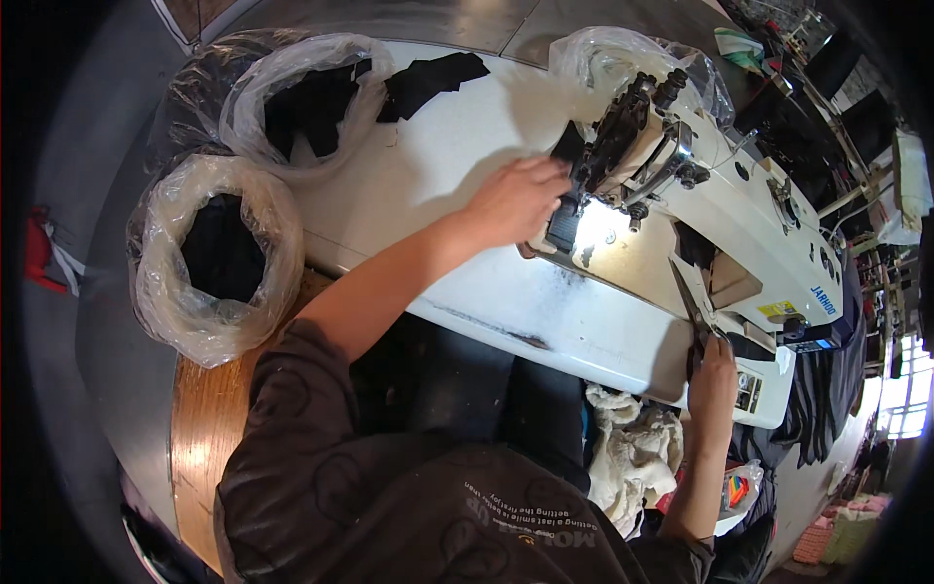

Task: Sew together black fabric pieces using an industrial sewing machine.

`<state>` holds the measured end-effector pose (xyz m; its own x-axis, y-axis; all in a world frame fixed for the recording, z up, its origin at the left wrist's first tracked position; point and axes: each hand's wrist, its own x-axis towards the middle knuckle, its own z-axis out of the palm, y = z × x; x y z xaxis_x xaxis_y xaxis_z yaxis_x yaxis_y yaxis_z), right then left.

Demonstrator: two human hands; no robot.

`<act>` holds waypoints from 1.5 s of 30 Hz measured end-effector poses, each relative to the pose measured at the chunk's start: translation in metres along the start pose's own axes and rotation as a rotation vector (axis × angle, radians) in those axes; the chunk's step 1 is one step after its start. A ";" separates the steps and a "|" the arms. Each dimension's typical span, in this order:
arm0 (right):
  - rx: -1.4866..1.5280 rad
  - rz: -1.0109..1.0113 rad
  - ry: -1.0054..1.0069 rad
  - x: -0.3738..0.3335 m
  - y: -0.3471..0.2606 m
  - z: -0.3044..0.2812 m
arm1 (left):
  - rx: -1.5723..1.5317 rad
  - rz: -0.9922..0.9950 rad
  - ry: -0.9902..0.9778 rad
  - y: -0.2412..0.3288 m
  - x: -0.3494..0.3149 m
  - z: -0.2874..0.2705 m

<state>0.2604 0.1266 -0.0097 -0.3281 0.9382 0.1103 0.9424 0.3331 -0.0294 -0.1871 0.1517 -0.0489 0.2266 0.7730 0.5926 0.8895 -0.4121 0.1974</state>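
My left hand (520, 200) reaches to the needle area of a white sewing machine (744, 209), its fingers bent and closed on a black fabric piece (566, 144). The fingertips are slightly blurred. More black material (562, 226) lies just below them, beside the lit needle plate (605, 234). My right hand (715, 375) rests at the machine's near right end, closed round the handles of dark metal scissors (689, 292). Their blades point away from me over the machine bed.
Two clear plastic bags with rolled rims hold black fabric at the left, one far (233, 117) and one near (156, 282). Another black piece (433, 83) lies on the white table (457, 127). A plastic bag (603, 54) stands behind the machine. Cream cloth (632, 453) hangs below the table edge.
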 end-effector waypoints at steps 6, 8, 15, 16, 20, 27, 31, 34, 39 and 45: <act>0.080 -0.093 -0.178 0.002 0.014 -0.028 | 0.057 -0.055 -0.235 -0.006 0.003 -0.015; 0.352 0.032 -0.406 0.003 0.008 -0.049 | 0.067 -0.091 -0.186 -0.008 -0.016 -0.024; 1.273 0.143 -0.639 -0.011 -0.056 -0.052 | 0.182 0.052 -0.208 -0.018 -0.018 -0.020; 1.385 0.192 -0.667 -0.007 -0.080 -0.052 | 0.186 0.046 -0.208 -0.019 -0.020 -0.020; 1.598 0.234 -0.946 0.024 -0.126 -0.022 | 0.233 0.007 -0.169 -0.023 -0.021 -0.019; 1.412 0.342 -0.882 0.071 -0.193 -0.010 | 0.004 -0.136 -0.024 -0.026 -0.023 -0.013; 1.391 0.352 -0.834 0.074 -0.202 -0.018 | 0.018 -0.113 -0.004 -0.027 -0.028 -0.014; 1.403 0.388 -0.930 0.063 -0.202 -0.025 | 0.001 -0.151 -0.026 -0.025 -0.028 -0.015; 1.416 0.333 -0.805 0.086 -0.211 0.002 | -0.087 -0.185 0.015 -0.024 -0.025 -0.016; 1.234 0.151 -0.688 0.074 -0.200 -0.009 | -0.015 -0.196 0.148 -0.034 -0.033 -0.020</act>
<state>0.0482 0.1290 0.0130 -0.5334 0.7104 -0.4592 0.4282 -0.2414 -0.8708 -0.2324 0.1303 -0.0594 -0.0115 0.7604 0.6494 0.9044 -0.2691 0.3311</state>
